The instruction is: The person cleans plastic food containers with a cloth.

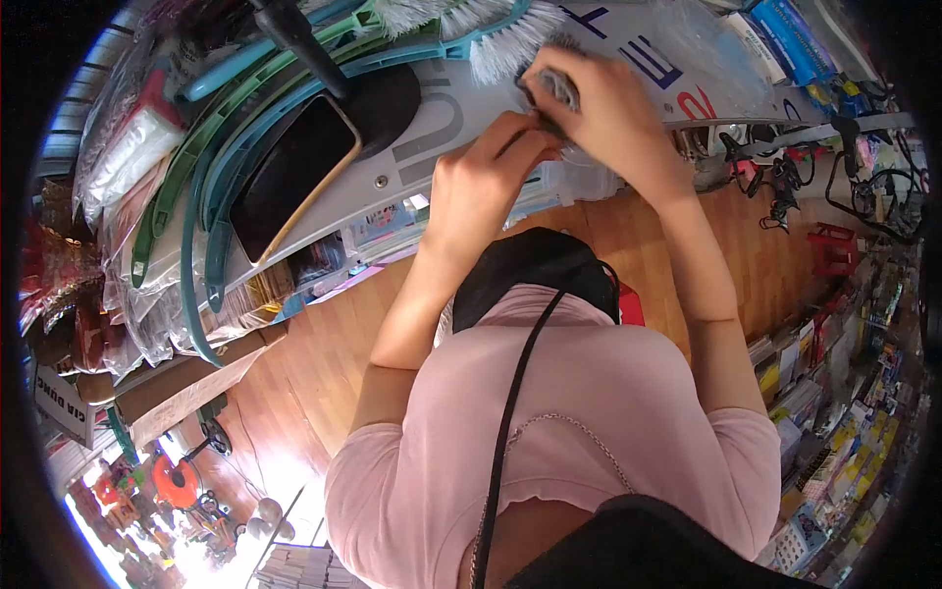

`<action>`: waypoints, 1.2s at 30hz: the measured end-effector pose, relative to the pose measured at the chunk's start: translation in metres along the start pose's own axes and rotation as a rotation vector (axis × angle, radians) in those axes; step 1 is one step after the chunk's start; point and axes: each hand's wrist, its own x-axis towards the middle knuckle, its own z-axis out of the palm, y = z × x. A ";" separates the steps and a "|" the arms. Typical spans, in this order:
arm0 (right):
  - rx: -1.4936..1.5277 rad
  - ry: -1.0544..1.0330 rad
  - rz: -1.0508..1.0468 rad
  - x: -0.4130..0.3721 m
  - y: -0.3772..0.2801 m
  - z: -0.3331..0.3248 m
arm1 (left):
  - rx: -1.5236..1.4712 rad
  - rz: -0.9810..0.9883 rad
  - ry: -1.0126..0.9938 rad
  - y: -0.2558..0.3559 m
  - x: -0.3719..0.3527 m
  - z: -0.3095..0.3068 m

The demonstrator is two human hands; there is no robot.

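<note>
My right hand [613, 118] is closed around a small grey, crumpled thing [559, 90] with shiny, see-through parts. The fingers cover much of it, and I cannot tell its kind. My left hand [488, 177] is beside it with fingers bent and pinched together, fingertips right at the lower edge of the same thing. Both hands are over the edge of a white panel with large printed letters [432, 133]. Just beyond them are the white bristles of a long-handled brush [515, 41].
Curved green and teal brush handles [211, 187] lie to the left, by a black pole on a round base [392, 108]. Plastic-wrapped goods [137, 167] crowd the far left. Blue boxes [790, 39] stand at the upper right. Shelves of small goods [834, 442] line the right side.
</note>
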 end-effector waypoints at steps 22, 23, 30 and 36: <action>-0.039 -0.080 0.044 -0.028 0.044 -0.046 | -0.090 0.016 0.045 -0.003 -0.001 0.005; -0.041 -0.078 0.049 -0.027 0.047 -0.042 | -0.096 0.017 0.058 -0.003 0.000 0.006; 0.013 -0.091 0.043 -0.044 -0.016 -0.026 | -0.071 -0.095 -0.022 0.003 0.003 0.000; -0.044 -0.052 0.117 -0.042 0.044 -0.046 | -0.128 -0.069 0.022 0.002 0.002 0.003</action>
